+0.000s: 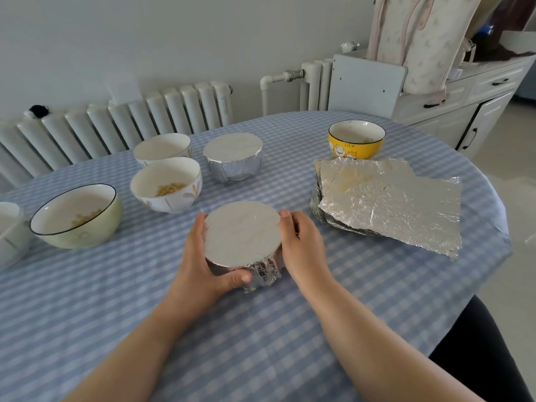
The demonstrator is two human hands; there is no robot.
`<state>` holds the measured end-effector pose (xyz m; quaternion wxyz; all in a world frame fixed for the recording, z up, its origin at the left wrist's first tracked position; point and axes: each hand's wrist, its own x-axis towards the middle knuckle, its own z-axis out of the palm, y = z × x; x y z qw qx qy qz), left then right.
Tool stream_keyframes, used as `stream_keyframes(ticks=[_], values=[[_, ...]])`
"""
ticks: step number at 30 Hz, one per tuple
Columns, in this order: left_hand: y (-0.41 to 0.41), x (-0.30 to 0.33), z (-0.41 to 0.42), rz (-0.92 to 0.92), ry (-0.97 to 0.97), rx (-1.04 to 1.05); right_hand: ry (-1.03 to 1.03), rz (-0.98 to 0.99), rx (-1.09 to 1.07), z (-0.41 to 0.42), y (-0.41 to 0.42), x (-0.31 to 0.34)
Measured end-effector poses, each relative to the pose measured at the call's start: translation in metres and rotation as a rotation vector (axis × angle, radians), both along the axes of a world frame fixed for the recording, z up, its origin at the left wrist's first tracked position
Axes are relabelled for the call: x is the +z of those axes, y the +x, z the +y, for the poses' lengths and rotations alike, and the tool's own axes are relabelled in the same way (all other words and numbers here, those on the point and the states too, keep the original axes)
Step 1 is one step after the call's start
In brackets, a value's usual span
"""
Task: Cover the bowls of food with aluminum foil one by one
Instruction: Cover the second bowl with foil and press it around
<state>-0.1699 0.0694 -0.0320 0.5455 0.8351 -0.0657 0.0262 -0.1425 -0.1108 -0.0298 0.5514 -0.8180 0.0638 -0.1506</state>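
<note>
Two hands on it: our left hand [203, 256] and right hand [301, 245] grip the foil-wrapped bowl [242, 235] mid-table, toward the near edge. Spare foil sheets [388, 204] lie near the right edge, behind them the yellow bowl [356, 139], uncovered.

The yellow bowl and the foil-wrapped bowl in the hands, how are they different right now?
The yellow bowl is uncovered, its inside showing; the foil-wrapped bowl has foil stretched flat over its top and crumpled down its sides. The yellow bowl stands untouched at the far side beyond the stack of foil sheets; the foil-wrapped bowl sits near the person, gripped by the left hand and right hand. Both rest upright on the checked tablecloth.
</note>
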Motion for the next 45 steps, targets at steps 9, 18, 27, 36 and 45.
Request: stream_keyframes(ticks=[9, 18, 27, 36, 45], values=[[-0.001, -0.004, -0.001, -0.038, 0.074, 0.022, 0.114, 0.052, 0.003, -0.001, 0.0, -0.001], [-0.001, -0.006, -0.001, -0.067, 0.077, 0.015, 0.11, 0.059, -0.006, -0.005, 0.004, -0.006], [0.0, -0.008, -0.001, -0.055, 0.038, 0.03, 0.044, 0.002, -0.018, -0.009, 0.005, -0.012], [-0.004, -0.01, -0.012, -0.089, 0.041, 0.11, 0.007, 0.053, 0.018, -0.01, 0.018, -0.006], [-0.004, -0.01, -0.013, -0.092, 0.053, 0.121, -0.03, 0.093, 0.097, -0.012, 0.024, -0.003]])
